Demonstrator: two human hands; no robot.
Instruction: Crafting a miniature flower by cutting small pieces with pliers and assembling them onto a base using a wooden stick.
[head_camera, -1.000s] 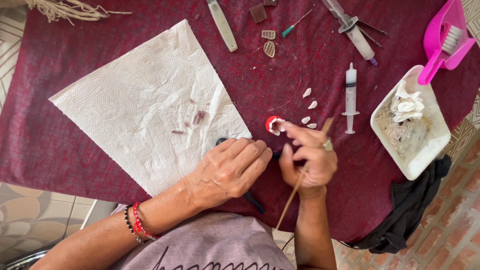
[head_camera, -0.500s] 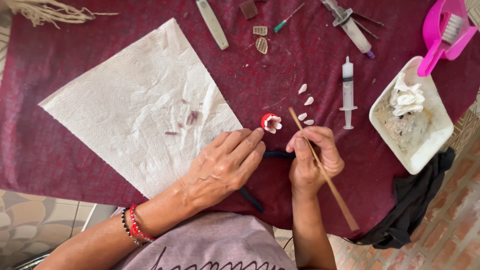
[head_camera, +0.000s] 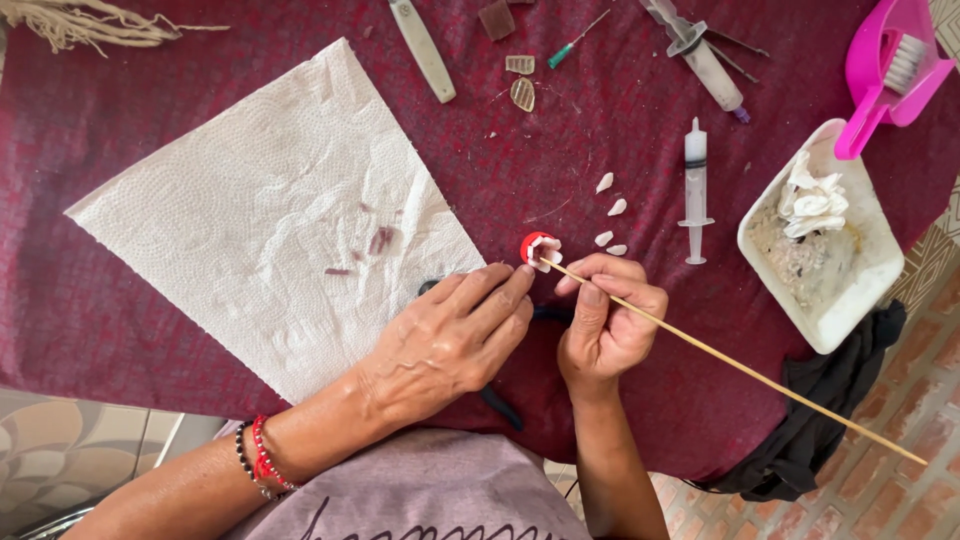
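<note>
A small red cap (head_camera: 531, 242) with white petal pieces in it sits on the dark red tablecloth (head_camera: 180, 90). My right hand (head_camera: 606, 322) grips a long thin wooden skewer (head_camera: 740, 366), whose tip touches the white pieces at the cap. My left hand (head_camera: 450, 340) rests flat beside it, fingertips just left of the cap, over a black tool (head_camera: 497, 404) that is mostly hidden. Several loose white petals (head_camera: 610, 212) lie to the right of the cap.
A stained white paper towel (head_camera: 270, 210) covers the left. A syringe (head_camera: 695, 185) lies right of the petals. A white tray (head_camera: 860, 290) with white paste, a pink dustpan with brush (head_camera: 885, 75), a larger syringe (head_camera: 705, 60) and small tools stand at the back and right.
The skewer has swung from pointing down toward me to pointing out to the lower right, its tip now at the cap. My left hand stayed in place.
</note>
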